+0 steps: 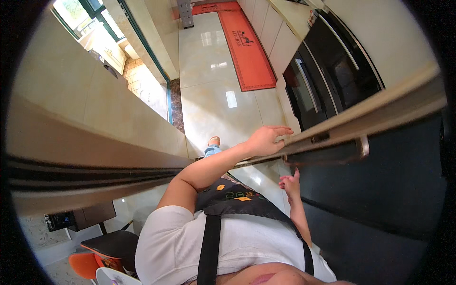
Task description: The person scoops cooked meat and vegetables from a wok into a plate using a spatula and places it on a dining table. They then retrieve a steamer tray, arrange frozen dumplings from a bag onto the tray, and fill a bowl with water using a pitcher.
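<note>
My left hand [269, 141], its fingers extended, rests at the pale edge of a door or its frame [359, 117], holding nothing. Below it, my right hand [291, 184] is raised in front of a dark door panel [377, 178], index finger stretched and the others partly curled. A curved metal handle [363, 146] is fixed to the panel close to both hands; whether the right fingertip touches it cannot be told. A small dark recess [320, 138] shows in the pale edge.
Ahead lie a tiled floor [203, 103] and a red kitchen mat [245, 46]. Black built-in appliances [338, 67] stand right, beside white cabinets [262, 21]. A doorway threshold [176, 103] opens left. Behind on the left are an orange chair [82, 265] and a dark chair [114, 244].
</note>
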A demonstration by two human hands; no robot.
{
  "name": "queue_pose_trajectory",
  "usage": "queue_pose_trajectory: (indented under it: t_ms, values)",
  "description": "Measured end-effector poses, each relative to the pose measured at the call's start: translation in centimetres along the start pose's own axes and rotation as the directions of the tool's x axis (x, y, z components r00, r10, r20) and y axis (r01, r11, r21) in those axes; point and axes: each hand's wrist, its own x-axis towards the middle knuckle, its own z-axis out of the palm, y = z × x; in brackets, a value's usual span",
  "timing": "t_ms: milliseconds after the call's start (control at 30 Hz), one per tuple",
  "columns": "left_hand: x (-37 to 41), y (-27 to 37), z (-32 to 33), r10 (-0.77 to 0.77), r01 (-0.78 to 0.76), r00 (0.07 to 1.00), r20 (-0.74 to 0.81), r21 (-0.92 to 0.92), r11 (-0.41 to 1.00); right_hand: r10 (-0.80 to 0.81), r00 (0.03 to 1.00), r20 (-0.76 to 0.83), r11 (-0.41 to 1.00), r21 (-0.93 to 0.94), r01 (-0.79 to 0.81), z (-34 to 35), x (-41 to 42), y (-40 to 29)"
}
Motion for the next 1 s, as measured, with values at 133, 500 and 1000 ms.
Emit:
queue_pose_trajectory:
  t_ms: [133,500,1000]
  values:
    - [4.5,-6.6,-3.4,-0.089,0.089,0.996,0.009,-0.154,0.984,-0.022,0.998,-0.058,1.000,-0.016,0.021,-1.1,3.2,0.5]
    - [14.5,-28.6,-20.7,-0.245,0.297,0.941,0.232,-0.227,0.927,0.359,0.771,-0.525,0.915,0.362,-0.180,1.8,1.5,6.1]
    - [30.6,-43.0,-30.5,-0.412,0.440,0.898,0.156,-0.353,0.825,0.581,0.786,-0.210,0.798,-0.040,-0.601,17.8,26.5,1.0]
